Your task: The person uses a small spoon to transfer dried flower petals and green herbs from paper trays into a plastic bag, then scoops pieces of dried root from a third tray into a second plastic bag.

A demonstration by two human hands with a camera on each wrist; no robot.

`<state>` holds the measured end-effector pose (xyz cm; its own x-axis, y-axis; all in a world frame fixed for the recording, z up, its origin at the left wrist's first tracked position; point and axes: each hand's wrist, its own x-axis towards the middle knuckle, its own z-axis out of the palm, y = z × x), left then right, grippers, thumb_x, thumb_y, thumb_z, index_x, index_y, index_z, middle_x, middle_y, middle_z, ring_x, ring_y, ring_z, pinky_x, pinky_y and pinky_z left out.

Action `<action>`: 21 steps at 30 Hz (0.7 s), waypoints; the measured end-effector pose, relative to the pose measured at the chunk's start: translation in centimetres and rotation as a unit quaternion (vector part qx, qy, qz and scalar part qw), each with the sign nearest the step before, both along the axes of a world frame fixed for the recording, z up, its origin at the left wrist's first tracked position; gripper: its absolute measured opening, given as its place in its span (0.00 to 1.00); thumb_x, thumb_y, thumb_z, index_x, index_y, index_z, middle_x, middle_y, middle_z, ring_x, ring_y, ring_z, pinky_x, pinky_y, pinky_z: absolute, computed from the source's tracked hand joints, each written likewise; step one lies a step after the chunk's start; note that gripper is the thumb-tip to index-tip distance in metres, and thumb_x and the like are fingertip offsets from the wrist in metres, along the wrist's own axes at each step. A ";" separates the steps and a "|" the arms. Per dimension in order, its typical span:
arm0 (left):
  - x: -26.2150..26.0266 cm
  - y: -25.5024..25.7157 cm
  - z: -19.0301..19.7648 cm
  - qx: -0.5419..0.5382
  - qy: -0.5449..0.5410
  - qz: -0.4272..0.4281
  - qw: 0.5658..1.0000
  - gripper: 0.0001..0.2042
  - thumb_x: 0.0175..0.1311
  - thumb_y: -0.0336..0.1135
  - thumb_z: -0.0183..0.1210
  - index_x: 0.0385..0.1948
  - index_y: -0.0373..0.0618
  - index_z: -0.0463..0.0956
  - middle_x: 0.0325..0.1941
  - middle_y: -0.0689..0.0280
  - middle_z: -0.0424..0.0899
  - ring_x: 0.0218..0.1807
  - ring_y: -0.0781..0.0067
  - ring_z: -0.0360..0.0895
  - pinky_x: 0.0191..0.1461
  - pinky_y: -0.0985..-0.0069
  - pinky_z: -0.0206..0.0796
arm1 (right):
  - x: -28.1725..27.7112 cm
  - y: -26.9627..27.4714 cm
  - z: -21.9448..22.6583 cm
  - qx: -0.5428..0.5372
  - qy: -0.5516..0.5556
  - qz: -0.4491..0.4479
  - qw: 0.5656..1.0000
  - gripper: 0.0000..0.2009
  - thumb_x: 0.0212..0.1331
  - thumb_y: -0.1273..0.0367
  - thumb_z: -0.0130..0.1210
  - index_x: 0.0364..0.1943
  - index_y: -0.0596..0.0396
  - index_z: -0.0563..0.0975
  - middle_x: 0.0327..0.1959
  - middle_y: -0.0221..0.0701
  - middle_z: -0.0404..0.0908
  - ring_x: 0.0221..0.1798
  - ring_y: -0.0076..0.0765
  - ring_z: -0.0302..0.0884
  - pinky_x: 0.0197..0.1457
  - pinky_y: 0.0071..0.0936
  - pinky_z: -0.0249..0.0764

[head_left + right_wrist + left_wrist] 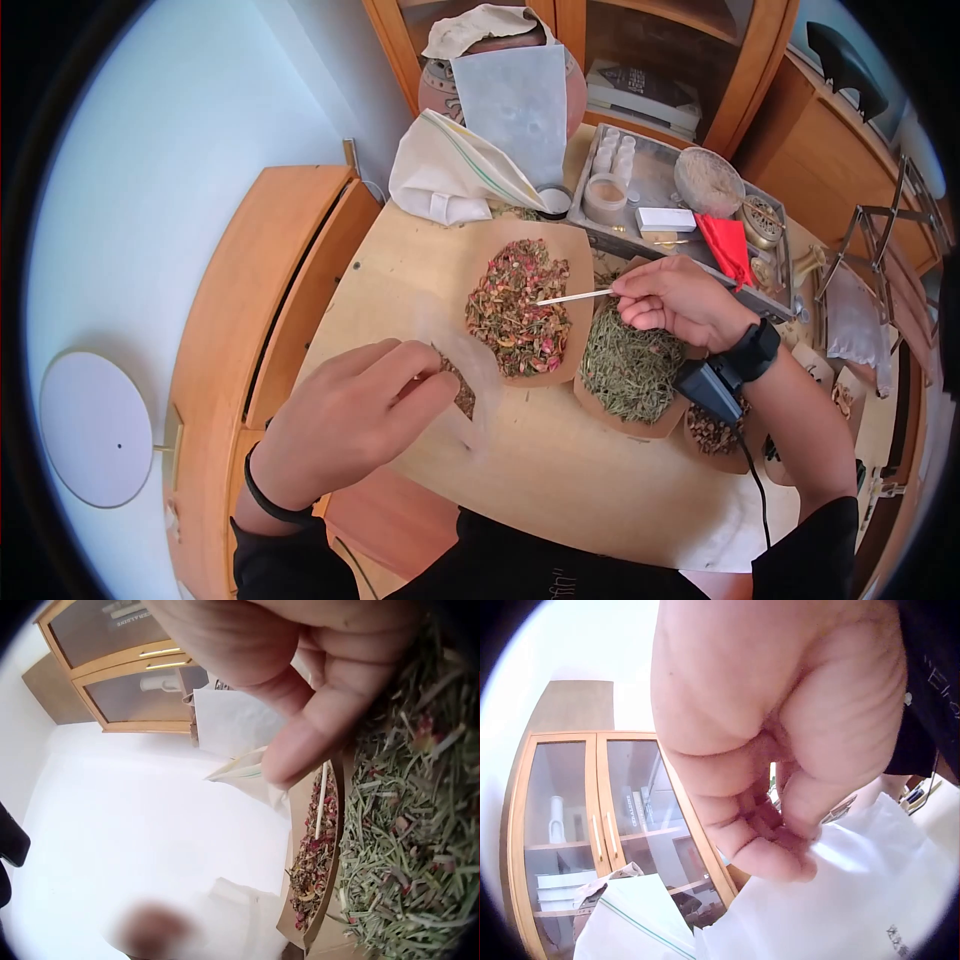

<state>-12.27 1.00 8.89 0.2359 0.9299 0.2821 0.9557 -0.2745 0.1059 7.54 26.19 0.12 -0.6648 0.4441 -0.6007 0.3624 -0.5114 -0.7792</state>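
Note:
My left hand (pixel 350 415) pinches the upper edge of a translucent white bag (pixel 482 375) with brownish dried bits inside. In the left wrist view, thumb and fingertips meet at the rim of the bag (pixel 832 900). A thin white stick (pixel 575 297) is pinched in my right hand (pixel 680 300), its tip over dried petals and herbs (pixel 515 320) in a brown paper tray (pixel 575 250). Right below the right hand lies a second tray of cut green dried herb (pixel 630 365). The right wrist view shows the stick (pixel 322 802) pointing into the petal mix.
A grey tray (pixel 590 232) at the back holds jars, small bottles, a white box (pixel 666 219) and a red pouch (pixel 725 250). A cream cloth bag (pixel 440 170) stands at the back left. More dried goods (pixel 715 430) sit at the right, under the right forearm.

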 end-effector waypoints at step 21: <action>0.3 1.0 -0.3 -0.019 -0.001 0.018 1.000 0.08 0.47 0.20 0.56 0.31 0.38 0.76 0.34 0.62 0.77 0.33 0.64 0.78 0.34 0.74 0.72 | -1.2 -5.9 11.2 0.163 0.035 0.099 0.981 0.09 0.59 0.75 0.55 0.33 0.73 0.78 0.24 0.38 0.80 0.23 0.30 0.82 0.26 0.22 0.82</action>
<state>-11.98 1.98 8.61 0.2018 0.9476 0.2476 0.9645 -0.2362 0.1181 6.38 20.29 11.36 -0.7913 0.4633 -0.3989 0.3698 -0.1569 -0.9158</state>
